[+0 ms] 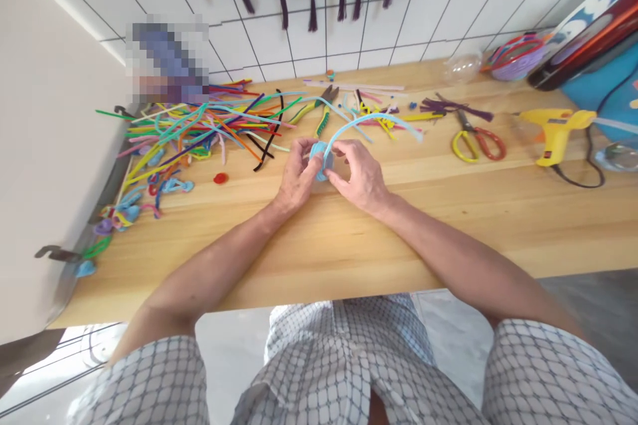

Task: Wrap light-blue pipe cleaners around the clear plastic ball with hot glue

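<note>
over the smooth wooden table [343,246], fingers of the left hand [296,179] and right hand [363,178] grip a fuzzy, rounded blue coil [318,158]; its slender loose strand [366,117] arches lengthwise to the right.

We see a light blue coil [321,163] with a strand of the same pale blue. Our shirt [319,378] is whitish, crossed by a dark lattice pattern. The pipe cleaners [209,121] mix red, orange, yellow, green, turquoise, pink, purple and black. We find green and yellow on the handles of the pliers [323,123], while the scissors [469,136] have one yellow handle and one orange-red. The glue gun [553,133] is yellow with an orange trigger. We note a red disc [220,178], dark purple tassels [312,13], white wall tiles [309,50] gridded with dark lines, and a table [319,246] of pale, yellowish wood grain.
</note>
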Available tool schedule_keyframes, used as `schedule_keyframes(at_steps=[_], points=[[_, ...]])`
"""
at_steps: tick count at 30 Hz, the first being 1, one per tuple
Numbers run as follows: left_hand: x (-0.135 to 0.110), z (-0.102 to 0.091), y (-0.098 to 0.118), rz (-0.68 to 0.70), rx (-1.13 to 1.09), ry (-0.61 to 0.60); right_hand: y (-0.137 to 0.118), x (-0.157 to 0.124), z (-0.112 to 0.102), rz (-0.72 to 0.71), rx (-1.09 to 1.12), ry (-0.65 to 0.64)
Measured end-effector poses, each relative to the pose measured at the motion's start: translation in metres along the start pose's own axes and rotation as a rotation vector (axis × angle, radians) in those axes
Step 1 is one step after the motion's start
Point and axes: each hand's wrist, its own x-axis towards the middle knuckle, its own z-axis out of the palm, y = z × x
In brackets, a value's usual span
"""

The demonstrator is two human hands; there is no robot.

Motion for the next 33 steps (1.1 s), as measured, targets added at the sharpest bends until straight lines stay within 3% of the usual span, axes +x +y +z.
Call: schedule_keyframes(at_steps=[10,21,27,33], points=[[0.001,0.005,-0.003,-0.036,-0.03,0.028,0.007,-0.001,-0.002,-0.035,-0.051,0.045],[0.0,0.004,-0.003,0.0,-0.036,0.041,0.003,0.002,-0.013,-0.063,-0.171,-0.074],[-0.001,0.0,0.007,-0.019,-0.01,0.028,0.009,0.002,-0.011,-0.109,-0.193,-0.077],[-0.002,-0.001,0.004,-0.025,0.005,0.01,0.009,0.002,-0.01,-0.151,-0.187,-0.058]])
